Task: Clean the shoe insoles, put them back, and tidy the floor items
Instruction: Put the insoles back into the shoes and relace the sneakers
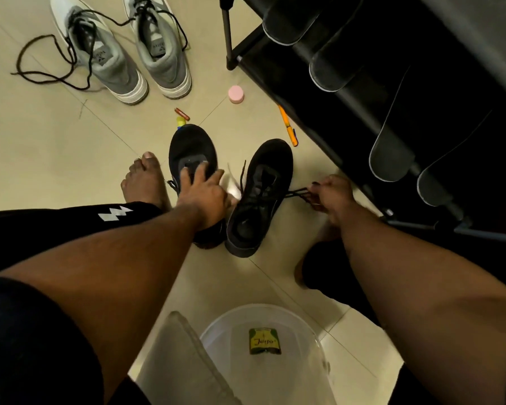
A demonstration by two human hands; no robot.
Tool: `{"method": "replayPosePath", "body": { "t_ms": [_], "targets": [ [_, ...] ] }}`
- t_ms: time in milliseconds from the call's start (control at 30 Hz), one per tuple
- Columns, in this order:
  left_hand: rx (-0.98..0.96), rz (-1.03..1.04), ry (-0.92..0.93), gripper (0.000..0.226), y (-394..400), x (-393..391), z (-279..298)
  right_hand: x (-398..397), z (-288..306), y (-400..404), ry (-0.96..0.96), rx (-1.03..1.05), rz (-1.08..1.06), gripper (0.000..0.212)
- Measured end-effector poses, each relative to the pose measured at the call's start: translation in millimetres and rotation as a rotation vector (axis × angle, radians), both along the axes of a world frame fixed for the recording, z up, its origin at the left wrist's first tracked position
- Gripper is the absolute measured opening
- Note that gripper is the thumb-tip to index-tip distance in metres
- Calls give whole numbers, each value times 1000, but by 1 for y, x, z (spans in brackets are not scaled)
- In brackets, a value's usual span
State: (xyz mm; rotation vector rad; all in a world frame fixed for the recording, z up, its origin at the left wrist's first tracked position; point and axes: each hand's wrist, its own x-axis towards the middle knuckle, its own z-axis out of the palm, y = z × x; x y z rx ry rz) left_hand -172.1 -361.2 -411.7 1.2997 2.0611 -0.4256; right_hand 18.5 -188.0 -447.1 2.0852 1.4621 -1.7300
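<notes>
Tiled floor [56, 147], labelled clear basin [304, 320]

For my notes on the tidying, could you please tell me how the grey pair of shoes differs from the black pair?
The grey shoes have white soles; the black shoes are dark all over. The grey pair lies untouched farther away, its laces trailing across the floor; the left hand rests on one black shoe and the right hand pulls the other's laces. Both pairs stand upright, side by side, unlaced.
</notes>
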Motion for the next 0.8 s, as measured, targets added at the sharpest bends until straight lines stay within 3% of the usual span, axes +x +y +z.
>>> {"method": "replayPosePath", "body": {
  "t_ms": [233,400,533,633,733,800],
  "targets": [
    [-230,3,25,54,-5,6,4,1,-24,2,-96,96,-94,27],
    [-120,-3,58,56,2,24,11,26,-66,10,-125,148,-324,17],
    [-70,370,-212,61,14,44,7,-2,-3,1,-100,205,-240,35],
    [-42,464,-318,65,28,69,2,-17,23,-20,-42,155,-68,52],
    [-13,1012,-712,77,41,80,-7,-12,22,-55,-23,35,-1,49],
    [37,1166,-839,66,34,76,-66,-9,20,-74,-14,-69,27,40]
  ]
}}
